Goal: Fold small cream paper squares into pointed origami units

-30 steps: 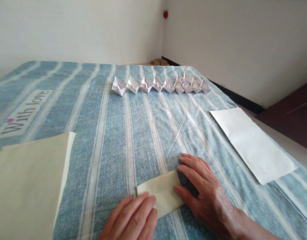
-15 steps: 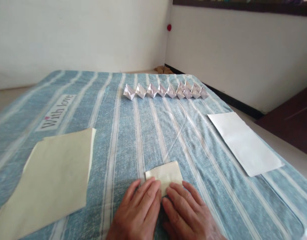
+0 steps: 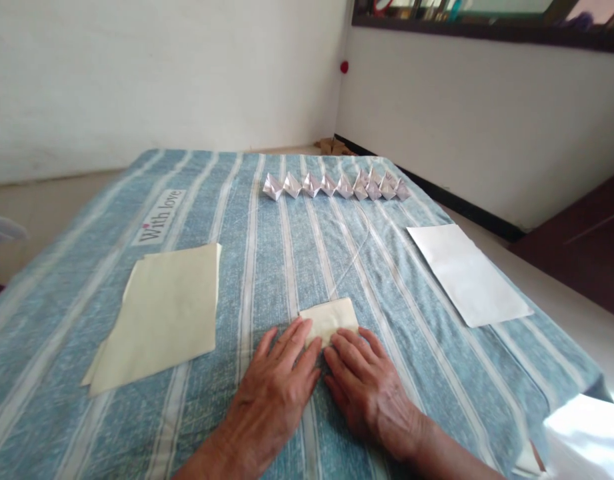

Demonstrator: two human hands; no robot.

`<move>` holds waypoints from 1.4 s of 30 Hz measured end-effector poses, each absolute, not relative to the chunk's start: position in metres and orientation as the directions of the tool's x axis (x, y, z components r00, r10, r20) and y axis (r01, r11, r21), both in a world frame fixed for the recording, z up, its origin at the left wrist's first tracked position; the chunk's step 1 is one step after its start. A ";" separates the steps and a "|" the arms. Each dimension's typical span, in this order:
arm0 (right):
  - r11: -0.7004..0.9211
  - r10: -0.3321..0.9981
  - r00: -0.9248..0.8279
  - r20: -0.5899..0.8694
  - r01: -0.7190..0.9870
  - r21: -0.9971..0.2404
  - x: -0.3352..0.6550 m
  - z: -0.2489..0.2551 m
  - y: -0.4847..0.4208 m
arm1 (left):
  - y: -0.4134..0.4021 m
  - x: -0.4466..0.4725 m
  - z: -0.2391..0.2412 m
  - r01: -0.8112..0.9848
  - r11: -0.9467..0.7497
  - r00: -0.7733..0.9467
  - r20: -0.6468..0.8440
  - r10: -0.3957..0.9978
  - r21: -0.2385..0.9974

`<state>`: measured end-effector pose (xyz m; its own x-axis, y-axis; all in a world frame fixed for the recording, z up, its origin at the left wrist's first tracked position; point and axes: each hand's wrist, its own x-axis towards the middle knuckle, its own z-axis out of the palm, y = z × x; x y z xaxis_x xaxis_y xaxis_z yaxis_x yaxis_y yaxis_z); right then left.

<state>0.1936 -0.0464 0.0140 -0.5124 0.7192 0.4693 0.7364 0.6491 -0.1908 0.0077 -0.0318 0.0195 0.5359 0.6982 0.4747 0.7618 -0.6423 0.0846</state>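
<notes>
A small cream piece of folded paper (image 3: 331,316) lies flat on the striped cloth in front of me. My left hand (image 3: 281,377) rests on its left near corner, fingers stretched out. My right hand (image 3: 367,380) presses the right near part, its fingers extended and lying flat. The near edge of the paper is hidden beneath both hands. Neither hand is wrapped around anything.
Larger cream sheets (image 3: 169,307) lie stacked at the left. A white sheet (image 3: 467,273) lies near the right table edge. Several folded paper boats (image 3: 328,185) stand in a row at the back. The blue striped tablecloth (image 3: 237,413) carries "With love" lettering.
The camera view has tilted and shifted, so more of my forearms and the window ledge shows. Both hands remain on the small folded paper, with the fingers slightly repositioned.
</notes>
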 end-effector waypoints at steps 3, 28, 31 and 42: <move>0.645 0.727 -0.520 0.447 0.741 -0.187 0.194 0.016 -0.046 | -0.031 0.002 0.019 0.748 -0.654 0.553 0.439 0.708 0.112; 0.676 0.695 -0.546 0.467 0.718 -0.166 0.193 0.016 -0.042 | 0.004 0.000 0.032 0.704 -0.553 0.379 0.424 0.823 0.445; 0.675 0.690 -0.549 0.472 0.723 -0.146 0.193 0.016 -0.042 | 0.002 -0.001 0.029 0.696 -0.571 0.388 0.441 0.810 0.435; 0.625 0.736 -0.518 0.435 0.767 -0.144 0.185 0.021 -0.046 | -0.003 -0.006 0.015 0.766 -0.596 0.475 0.412 0.778 0.242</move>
<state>0.1851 -0.0455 0.0208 -0.5183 0.7362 0.4353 0.7669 0.6253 -0.1444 -0.0059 -0.0025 0.0154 0.4749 0.7776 0.4121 0.7655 -0.5960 0.2424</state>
